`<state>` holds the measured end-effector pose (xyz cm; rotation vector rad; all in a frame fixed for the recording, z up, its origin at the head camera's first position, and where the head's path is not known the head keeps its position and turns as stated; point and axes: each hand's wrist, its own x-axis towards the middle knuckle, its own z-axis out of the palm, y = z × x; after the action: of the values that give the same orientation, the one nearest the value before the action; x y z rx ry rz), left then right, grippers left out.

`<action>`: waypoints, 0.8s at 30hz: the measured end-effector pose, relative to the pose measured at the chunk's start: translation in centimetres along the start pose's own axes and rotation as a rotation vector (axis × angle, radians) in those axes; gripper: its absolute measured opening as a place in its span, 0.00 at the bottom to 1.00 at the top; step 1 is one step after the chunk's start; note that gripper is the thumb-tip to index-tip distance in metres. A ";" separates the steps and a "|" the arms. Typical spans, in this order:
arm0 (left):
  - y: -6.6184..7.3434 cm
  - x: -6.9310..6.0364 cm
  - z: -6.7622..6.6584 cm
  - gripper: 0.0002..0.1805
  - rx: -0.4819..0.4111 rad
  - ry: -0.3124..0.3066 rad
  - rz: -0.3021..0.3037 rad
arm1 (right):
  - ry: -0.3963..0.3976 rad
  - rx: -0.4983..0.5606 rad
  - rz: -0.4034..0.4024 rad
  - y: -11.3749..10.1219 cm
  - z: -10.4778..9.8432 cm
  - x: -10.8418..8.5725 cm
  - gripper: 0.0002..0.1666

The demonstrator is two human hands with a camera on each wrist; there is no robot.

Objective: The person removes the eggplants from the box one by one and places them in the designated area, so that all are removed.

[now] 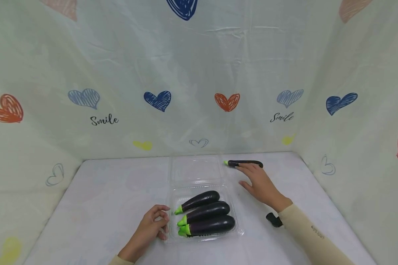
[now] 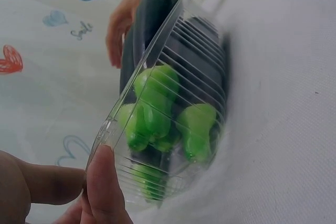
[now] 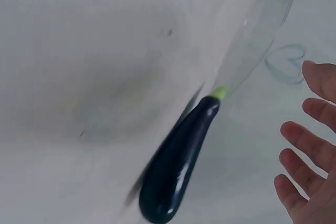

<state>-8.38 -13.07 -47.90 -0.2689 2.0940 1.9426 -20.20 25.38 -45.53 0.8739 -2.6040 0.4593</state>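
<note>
A clear plastic clamshell box lies with its lid folded back, and several dark purple eggplants with green stems are inside. My left hand pinches the box's left rim between thumb and fingers, as the left wrist view shows from close by. My right hand reaches over the far right of the table, fingers spread and nothing in its grasp. Just beyond its fingertips a lone eggplant lies on its side; in the right wrist view a gap separates hand and eggplant.
A white cloth covers the table. Behind and on both sides hang pale curtains printed with hearts and the word Smile. A small black object sits by the right sleeve, its kind unclear.
</note>
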 end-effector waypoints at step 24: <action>0.0 0.0 -0.1 0.19 0.000 -0.012 0.010 | -0.174 -0.002 -0.245 -8.5 -0.6 -1.2 0.31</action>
<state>-8.37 -13.16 -47.85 -0.2465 2.0910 1.9452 -13.87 19.78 -43.90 1.2632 -2.6004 0.3252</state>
